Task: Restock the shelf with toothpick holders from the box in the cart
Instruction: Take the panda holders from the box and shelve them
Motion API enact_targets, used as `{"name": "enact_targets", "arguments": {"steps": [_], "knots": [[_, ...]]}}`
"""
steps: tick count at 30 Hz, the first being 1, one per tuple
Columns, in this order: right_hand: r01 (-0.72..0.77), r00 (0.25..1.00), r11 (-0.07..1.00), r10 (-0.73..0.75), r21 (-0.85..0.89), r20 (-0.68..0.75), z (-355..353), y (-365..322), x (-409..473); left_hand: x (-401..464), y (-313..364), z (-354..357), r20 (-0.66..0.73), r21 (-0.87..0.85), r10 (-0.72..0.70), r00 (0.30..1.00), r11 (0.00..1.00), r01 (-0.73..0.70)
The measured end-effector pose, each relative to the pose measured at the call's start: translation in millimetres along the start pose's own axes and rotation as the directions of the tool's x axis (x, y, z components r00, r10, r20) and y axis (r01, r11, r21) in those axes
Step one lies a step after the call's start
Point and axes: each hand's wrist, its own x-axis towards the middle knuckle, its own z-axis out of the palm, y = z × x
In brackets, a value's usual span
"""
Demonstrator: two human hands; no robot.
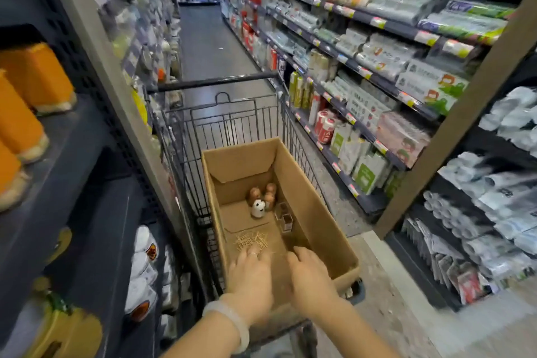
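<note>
Hands first: the left hand [251, 273] and right hand [309, 273] reach into the near end of the cardboard box [319, 212], fingers spread loosely, gripping nothing. Just beyond the left fingertips lies a scatter of loose toothpicks [252, 240]. Farther in stand the toothpick holders [261, 197], clustered at the far end, with small square ones [286, 219] beside them. The box sits in the cart [232, 122]. Sweeping carelessly could jab fingers or topple the holders.

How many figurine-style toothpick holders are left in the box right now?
5 visible, clustered at the far end of the cardboard box: one white holder in front, four brown holders behind and beside it. More could be hidden behind them.
</note>
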Motion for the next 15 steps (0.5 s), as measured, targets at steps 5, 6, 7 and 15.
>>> {"name": "enact_targets", "arguments": {"steps": [5,6,7,15], "knots": [[0.074,0.995,0.997,-0.074,0.004,0.068,-2,10,65,51,-12,1,0.035,-0.030,-0.056,0.998,0.998,0.057],[0.079,0.992,0.997,-0.079,0.004,0.095,-2,13,80,63,-13,0,0.050,-0.038,-0.069,0.996,0.997,0.071],[0.080,0.990,0.997,-0.080,0.009,0.117,-2,17,96,75,-14,0,0.068,-0.051,-0.085,0.994,0.995,0.089],[0.022,0.966,0.994,-0.048,0.106,0.255,10,53,228,201,-31,23,0.150,-0.163,-0.240,0.959,0.951,0.264]]}}
